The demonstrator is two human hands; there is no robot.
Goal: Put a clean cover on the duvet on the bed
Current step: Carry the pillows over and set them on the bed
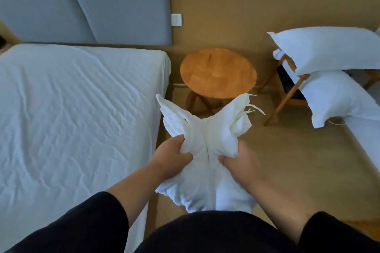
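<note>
Both-handed grip — bunched white cover (205, 135)

Open tan floor (298, 160) runs toward two o'clock. At twelve o'clock stands the round wooden worktop (218, 71) — beside it, at ten, the white-sheeted bed (72, 109). White pillows (329, 51) piled on a wooden chair (287, 96) block one o'clock.

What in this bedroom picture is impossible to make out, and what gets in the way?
Head view only:
- The lower part of the white bundle, gripped by the left hand and right hand: hidden behind the person's body, so duvet or cover is unclear.
- The chair seat: covered by pillows.
- The bed: cut off by the left edge.
</note>
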